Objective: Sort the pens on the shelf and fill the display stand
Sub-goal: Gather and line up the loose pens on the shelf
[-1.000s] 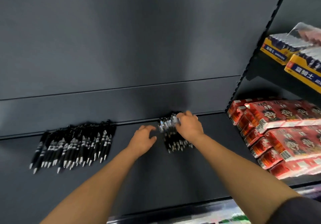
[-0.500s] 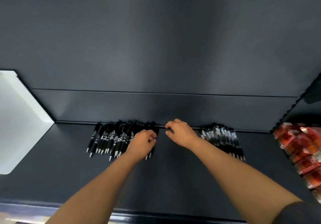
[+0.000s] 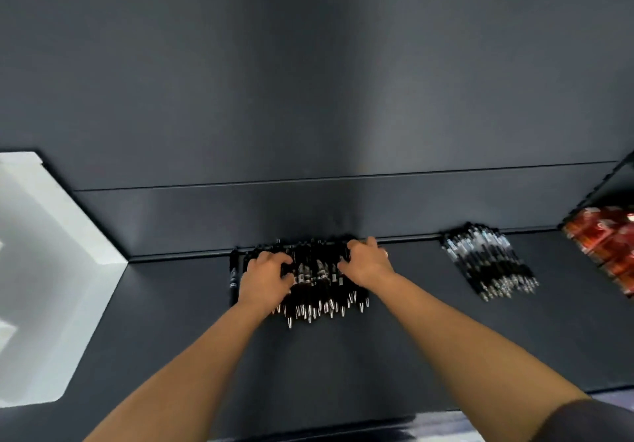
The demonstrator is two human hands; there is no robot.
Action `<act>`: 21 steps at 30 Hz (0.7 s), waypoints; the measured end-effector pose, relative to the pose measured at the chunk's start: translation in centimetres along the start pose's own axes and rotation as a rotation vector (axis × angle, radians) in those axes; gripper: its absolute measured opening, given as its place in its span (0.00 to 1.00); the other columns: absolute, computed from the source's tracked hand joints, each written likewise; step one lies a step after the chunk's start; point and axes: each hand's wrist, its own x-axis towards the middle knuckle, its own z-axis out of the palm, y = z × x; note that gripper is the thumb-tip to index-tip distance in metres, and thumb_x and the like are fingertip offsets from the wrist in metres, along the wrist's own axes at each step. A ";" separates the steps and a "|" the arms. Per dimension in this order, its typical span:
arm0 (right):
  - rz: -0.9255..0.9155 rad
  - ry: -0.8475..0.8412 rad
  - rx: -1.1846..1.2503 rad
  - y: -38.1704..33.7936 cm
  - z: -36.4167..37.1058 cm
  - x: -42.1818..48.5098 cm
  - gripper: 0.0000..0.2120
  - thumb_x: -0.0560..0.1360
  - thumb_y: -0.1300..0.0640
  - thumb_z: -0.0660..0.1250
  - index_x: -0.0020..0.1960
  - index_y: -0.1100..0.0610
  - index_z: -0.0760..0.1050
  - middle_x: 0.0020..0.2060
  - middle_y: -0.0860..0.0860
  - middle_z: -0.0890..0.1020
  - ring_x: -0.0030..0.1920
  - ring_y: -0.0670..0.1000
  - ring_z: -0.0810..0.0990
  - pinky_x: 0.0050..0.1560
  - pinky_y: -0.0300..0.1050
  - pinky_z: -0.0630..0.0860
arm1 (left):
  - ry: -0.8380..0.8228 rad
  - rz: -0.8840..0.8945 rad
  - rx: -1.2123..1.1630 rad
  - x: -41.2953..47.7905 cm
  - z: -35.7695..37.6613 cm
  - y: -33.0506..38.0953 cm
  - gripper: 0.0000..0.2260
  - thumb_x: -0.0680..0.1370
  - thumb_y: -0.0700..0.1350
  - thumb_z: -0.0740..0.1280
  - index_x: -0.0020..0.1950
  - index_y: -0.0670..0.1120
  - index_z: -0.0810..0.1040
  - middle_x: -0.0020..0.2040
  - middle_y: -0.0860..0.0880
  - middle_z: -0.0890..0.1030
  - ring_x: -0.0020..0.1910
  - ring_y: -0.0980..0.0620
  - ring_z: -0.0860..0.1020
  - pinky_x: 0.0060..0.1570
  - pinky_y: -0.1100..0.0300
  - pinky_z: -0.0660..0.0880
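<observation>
A pile of black pens (image 3: 317, 287) lies at the back of the dark shelf (image 3: 343, 356), silver tips pointing toward me. My left hand (image 3: 266, 282) grips the pile's left side with curled fingers. My right hand (image 3: 365, 265) curls over the pile's right side near the back ends. One black pen (image 3: 233, 278) lies alone just left of my left hand. A second pile of black pens with clear sections (image 3: 490, 266) lies further right, slanted, untouched.
The shelf's dark back wall (image 3: 308, 98) rises right behind the pens. A white side panel (image 3: 44, 270) closes the left end. Red snack packs (image 3: 603, 246) fill the neighbouring bay at the right. The shelf's front edge (image 3: 343, 428) runs below my forearms.
Both hands have moved left from the right-hand pile onto the left-hand pile and now hold it from both sides. The view has swung left with them.
</observation>
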 end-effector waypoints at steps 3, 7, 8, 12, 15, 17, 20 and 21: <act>0.156 0.017 0.107 0.2 0.7 0.1 0.26 0.76 0.50 0.65 0.71 0.56 0.62 0.69 0.59 0.60 0.67 0.64 0.64 0.61 0.54 0.70 | 0.019 -0.073 0.057 0.3 0.0 -0.9 0.20 0.76 0.50 0.65 0.68 0.53 0.68 0.67 0.48 0.66 0.66 0.44 0.65 0.63 0.51 0.65; 0.277 -0.010 0.241 0.6 1.6 0.5 0.29 0.75 0.48 0.66 0.71 0.57 0.60 0.67 0.60 0.65 0.65 0.64 0.68 0.60 0.52 0.70 | 0.008 -0.258 0.031 0.2 0.4 -1.7 0.26 0.75 0.52 0.66 0.71 0.54 0.61 0.73 0.45 0.56 0.71 0.41 0.57 0.68 0.46 0.59; 0.292 -0.008 0.253 0.6 1.9 0.6 0.30 0.75 0.48 0.67 0.71 0.57 0.59 0.67 0.60 0.65 0.65 0.64 0.68 0.60 0.52 0.70 | 0.016 -0.305 0.018 0.1 0.4 -1.8 0.27 0.75 0.52 0.66 0.72 0.54 0.60 0.73 0.44 0.54 0.71 0.41 0.55 0.69 0.45 0.58; 0.342 0.007 0.288 0.3 2.2 1.2 0.31 0.74 0.48 0.68 0.70 0.59 0.59 0.67 0.60 0.65 0.66 0.64 0.67 0.61 0.54 0.70 | 0.027 -0.470 -0.116 -0.2 0.3 -2.4 0.32 0.74 0.51 0.67 0.74 0.54 0.56 0.75 0.43 0.50 0.71 0.39 0.56 0.68 0.45 0.58; 0.361 -0.001 0.280 0.2 2.4 1.3 0.33 0.73 0.49 0.69 0.71 0.59 0.58 0.67 0.59 0.65 0.66 0.64 0.67 0.59 0.53 0.70 | 0.003 -0.538 -0.181 -0.1 0.1 -2.8 0.37 0.74 0.49 0.69 0.76 0.52 0.51 0.73 0.40 0.56 0.69 0.38 0.60 0.66 0.44 0.63; 0.367 -0.010 0.252 0.2 2.6 1.3 0.31 0.73 0.50 0.69 0.70 0.59 0.60 0.66 0.59 0.66 0.65 0.63 0.68 0.55 0.52 0.72 | -0.014 -0.543 -0.213 0.0 0.1 -2.8 0.38 0.74 0.45 0.68 0.76 0.50 0.48 0.69 0.39 0.60 0.67 0.37 0.62 0.62 0.44 0.66; 0.323 -0.027 0.251 -0.3 2.8 1.3 0.22 0.74 0.55 0.66 0.64 0.61 0.65 0.60 0.58 0.73 0.59 0.60 0.74 0.46 0.47 0.72 | -0.026 -0.525 -0.257 0.3 0.4 -2.8 0.39 0.74 0.37 0.65 0.77 0.48 0.44 0.67 0.37 0.64 0.64 0.36 0.66 0.61 0.45 0.70; 0.300 -0.028 0.265 -0.5 2.8 1.4 0.18 0.74 0.56 0.65 0.61 0.61 0.66 0.56 0.58 0.75 0.55 0.59 0.76 0.44 0.46 0.72 | -0.027 -0.515 -0.286 0.4 0.5 -2.9 0.39 0.74 0.36 0.64 0.77 0.47 0.43 0.66 0.37 0.67 0.63 0.36 0.69 0.61 0.45 0.70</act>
